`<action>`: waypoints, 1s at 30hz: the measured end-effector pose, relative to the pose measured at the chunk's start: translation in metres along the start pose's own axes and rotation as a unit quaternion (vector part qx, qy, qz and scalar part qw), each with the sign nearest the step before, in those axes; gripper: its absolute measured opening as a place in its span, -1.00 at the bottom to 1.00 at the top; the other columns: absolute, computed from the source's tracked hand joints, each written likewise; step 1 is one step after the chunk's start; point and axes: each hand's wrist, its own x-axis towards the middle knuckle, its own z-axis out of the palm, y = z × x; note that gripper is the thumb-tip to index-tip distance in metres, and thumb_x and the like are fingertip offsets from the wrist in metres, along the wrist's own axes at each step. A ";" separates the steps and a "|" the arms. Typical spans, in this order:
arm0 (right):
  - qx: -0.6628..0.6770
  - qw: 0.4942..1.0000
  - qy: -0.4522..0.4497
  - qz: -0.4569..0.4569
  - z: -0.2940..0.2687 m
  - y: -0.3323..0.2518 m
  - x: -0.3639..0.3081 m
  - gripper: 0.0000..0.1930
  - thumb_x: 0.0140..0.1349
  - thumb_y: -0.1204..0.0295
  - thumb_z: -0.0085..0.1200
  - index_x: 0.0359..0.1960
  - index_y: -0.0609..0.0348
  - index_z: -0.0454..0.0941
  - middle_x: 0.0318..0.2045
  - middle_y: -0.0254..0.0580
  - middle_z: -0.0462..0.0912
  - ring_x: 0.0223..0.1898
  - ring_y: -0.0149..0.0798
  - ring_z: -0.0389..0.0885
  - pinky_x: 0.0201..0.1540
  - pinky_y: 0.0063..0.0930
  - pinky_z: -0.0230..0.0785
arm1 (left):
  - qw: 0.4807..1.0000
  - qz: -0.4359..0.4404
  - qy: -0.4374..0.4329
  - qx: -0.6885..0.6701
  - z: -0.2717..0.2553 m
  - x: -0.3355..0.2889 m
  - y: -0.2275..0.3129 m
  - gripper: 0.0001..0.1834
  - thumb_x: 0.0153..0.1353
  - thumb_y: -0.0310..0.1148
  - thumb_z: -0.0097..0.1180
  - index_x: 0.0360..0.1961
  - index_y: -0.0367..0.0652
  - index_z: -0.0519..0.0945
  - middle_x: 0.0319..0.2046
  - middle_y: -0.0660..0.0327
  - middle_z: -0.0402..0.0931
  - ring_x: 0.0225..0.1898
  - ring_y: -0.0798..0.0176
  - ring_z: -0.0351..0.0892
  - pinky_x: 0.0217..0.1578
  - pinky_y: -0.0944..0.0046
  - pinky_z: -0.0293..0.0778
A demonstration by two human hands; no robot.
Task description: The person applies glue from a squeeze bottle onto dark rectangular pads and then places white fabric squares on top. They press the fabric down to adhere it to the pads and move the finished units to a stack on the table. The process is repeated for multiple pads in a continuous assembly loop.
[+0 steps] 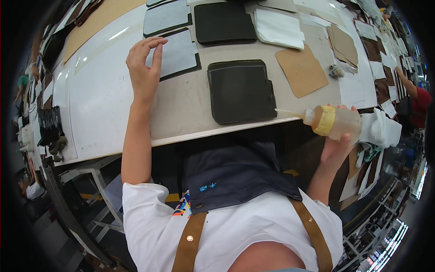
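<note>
My right hand is wrapped round a translucent squeeze bottle with a yellow band and a long pale nozzle. The bottle lies nearly sideways, its tip close to the lower right edge of a stack of black, roughly square pieces. Whether the tip touches them I cannot tell. To the left, my left hand is raised with loosely curved fingers, the thumb near the index finger and nothing visible between. Partly behind it is a black piece with a light grey panel.
Further back lie another black stack, white sheets and another grey-panelled piece. Tan card and a small crumpled lump sit to the right. The table's front edge runs before me. Other people work at both sides.
</note>
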 end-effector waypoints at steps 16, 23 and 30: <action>-0.055 0.972 -0.016 -0.230 0.015 0.022 -0.054 -0.01 0.03 -0.10 0.48 0.28 0.20 0.13 0.05 0.09 0.46 0.05 0.12 0.62 0.15 0.10 0.58 | 1.000 0.004 0.016 -0.018 0.006 0.002 -0.002 -0.87 0.33 -0.41 0.19 -0.23 -0.07 0.77 -0.15 0.27 0.73 0.01 0.17 0.59 0.13 0.13 0.39; -0.057 0.952 -0.093 -0.286 0.016 0.028 -0.055 -0.01 0.03 0.04 0.54 0.32 0.15 0.09 0.09 0.12 0.44 0.01 0.13 0.65 0.10 0.06 0.61 | 1.000 0.009 0.019 -0.011 0.005 0.002 -0.003 -0.87 0.32 -0.41 0.20 -0.22 -0.06 0.77 -0.17 0.28 0.73 0.01 0.17 0.59 0.13 0.13 0.39; -0.044 0.933 -0.175 -0.312 0.034 0.026 -0.057 -0.01 0.02 0.10 0.56 0.35 0.06 0.08 0.13 0.12 0.44 0.00 0.13 0.67 0.06 0.02 0.65 | 1.000 0.005 0.001 -0.002 0.003 0.000 -0.008 -0.85 0.35 -0.43 0.18 -0.15 -0.11 0.76 -0.07 0.24 0.71 0.09 0.18 0.56 0.19 0.18 0.39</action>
